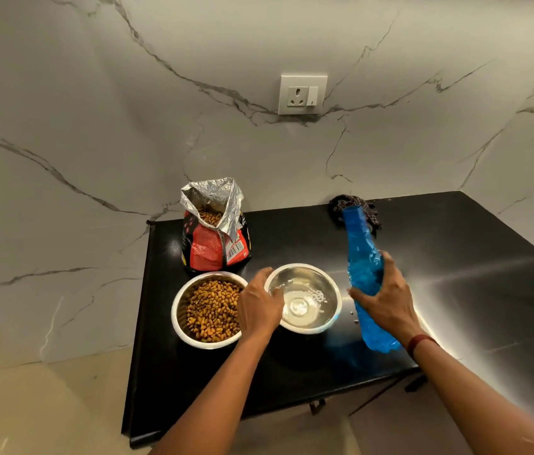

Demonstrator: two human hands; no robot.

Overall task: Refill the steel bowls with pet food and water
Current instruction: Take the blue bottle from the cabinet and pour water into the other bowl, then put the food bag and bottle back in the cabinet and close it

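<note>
Two steel bowls stand side by side on the black counter (456, 257). The left bowl (180, 310) is heaped with brown kibble. The right bowl (311, 290) holds clear water. My left hand (259, 307) grips the right bowl's left rim, thumb inside the rim. My right hand (385, 300) is wrapped around a blue plastic bottle (362, 257), which is uncapped and leans with its mouth pointing up and away, just right of the water bowl. An open red pet food bag (214, 247) with a foil lining stands behind the kibble bowl.
A dark checked cloth (341, 205) lies bunched behind the bottle near the marble wall. A few drops or crumbs (354, 318) sit on the counter between the water bowl and the bottle. A wall socket (301, 93) is above. The counter's left edge drops to a beige floor.
</note>
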